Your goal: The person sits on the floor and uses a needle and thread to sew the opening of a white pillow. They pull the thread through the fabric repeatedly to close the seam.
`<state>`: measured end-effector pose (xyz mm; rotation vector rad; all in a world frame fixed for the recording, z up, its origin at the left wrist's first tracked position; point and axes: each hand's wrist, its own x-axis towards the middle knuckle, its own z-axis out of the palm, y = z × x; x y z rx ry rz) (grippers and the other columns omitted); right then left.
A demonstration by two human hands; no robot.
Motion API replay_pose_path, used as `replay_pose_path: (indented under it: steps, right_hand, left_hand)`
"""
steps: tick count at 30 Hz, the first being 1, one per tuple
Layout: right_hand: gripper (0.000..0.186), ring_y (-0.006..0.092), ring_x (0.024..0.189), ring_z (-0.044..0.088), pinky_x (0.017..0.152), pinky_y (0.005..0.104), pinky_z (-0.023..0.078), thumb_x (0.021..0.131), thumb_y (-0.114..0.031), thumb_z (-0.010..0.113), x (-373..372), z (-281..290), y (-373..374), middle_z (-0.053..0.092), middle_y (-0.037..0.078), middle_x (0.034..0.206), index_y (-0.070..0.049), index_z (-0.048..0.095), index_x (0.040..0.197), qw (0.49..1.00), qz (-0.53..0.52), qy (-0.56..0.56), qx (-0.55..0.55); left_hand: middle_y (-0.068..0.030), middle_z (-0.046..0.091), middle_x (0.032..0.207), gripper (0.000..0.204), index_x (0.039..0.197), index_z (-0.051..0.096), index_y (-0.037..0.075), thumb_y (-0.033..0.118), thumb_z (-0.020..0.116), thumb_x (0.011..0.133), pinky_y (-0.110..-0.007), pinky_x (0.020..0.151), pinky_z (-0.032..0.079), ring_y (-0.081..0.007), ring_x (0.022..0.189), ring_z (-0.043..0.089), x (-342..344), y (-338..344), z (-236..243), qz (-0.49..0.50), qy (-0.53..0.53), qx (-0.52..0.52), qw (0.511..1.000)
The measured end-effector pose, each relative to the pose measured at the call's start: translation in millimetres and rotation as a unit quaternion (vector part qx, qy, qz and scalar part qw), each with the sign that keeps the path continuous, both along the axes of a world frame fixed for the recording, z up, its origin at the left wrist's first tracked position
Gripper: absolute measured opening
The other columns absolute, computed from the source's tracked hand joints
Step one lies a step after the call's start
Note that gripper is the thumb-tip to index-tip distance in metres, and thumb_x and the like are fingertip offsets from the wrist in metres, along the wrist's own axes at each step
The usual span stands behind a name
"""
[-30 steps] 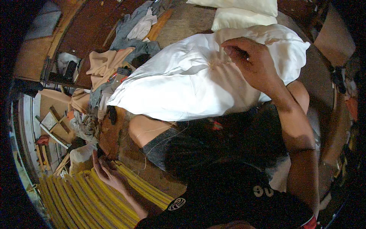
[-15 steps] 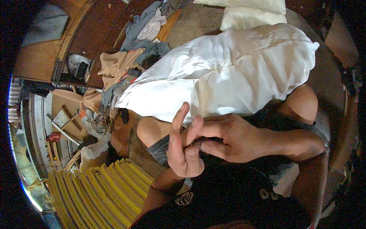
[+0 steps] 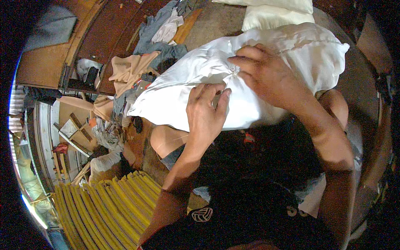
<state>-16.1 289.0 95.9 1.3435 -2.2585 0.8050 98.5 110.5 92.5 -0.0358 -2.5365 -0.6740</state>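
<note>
A large white pillow (image 3: 166, 106) with smooth, creased fabric lies across my knees. Its cloth is drawn together into a puckered gather near the middle. My right hand (image 3: 271, 79) reaches over the pillow from the right, thumb and forefinger closed around that gather. Just below and left of it, my left hand (image 3: 204, 110) rests against the fabric with its thumb and fingertips curled together in a pinch. Whatever lies between those left fingertips is too small to make out.
Beyond the pillow are two stacked cream pillows (image 3: 277, 17). Left of it, a peach cloth (image 3: 129, 73) and grey-blue clothes (image 3: 156, 31) lie heaped by a wooden cabinet (image 3: 37, 68). A yellow slatted surface (image 3: 108, 208) is at my lower left.
Both hands have moved up from in front of my body onto the pillow. They were together with the left forefinger raised; now they are apart, at the gather.
</note>
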Motion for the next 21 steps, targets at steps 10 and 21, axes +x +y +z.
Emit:
replay_pose_path:
  steps: [10,21]
  right_hand:
    - [0.011,0.0354,0.099,0.06,0.094,0.045,0.047,0.085,-0.013,0.063,-19.7,16.1,23.6,0.061,0.012,0.097,-0.006,0.063,0.094,0.992,-0.064,0.065,0.089]
    - [0.011,0.0354,0.09,0.066,0.081,0.0417,0.053,0.091,-0.008,0.062,-30.1,31.4,52.1,0.067,0.015,0.096,-0.001,0.066,0.099,0.982,-0.176,-0.059,-0.036]
  left_hand:
    - [-0.0162,0.069,0.085,0.005,0.091,0.068,0.0,0.004,0.069,0.088,-0.04,0.073,0.051,-0.0334,0.077,0.064,-0.3,1.2,-6.5,0.002,-0.005,0.069,0.998]
    - [-0.0145,0.072,0.089,0.011,0.098,0.072,-0.002,0.006,0.07,0.09,-0.031,0.073,0.053,-0.0219,0.078,0.069,14.7,-17.4,3.6,0.023,-0.023,0.119,0.992]
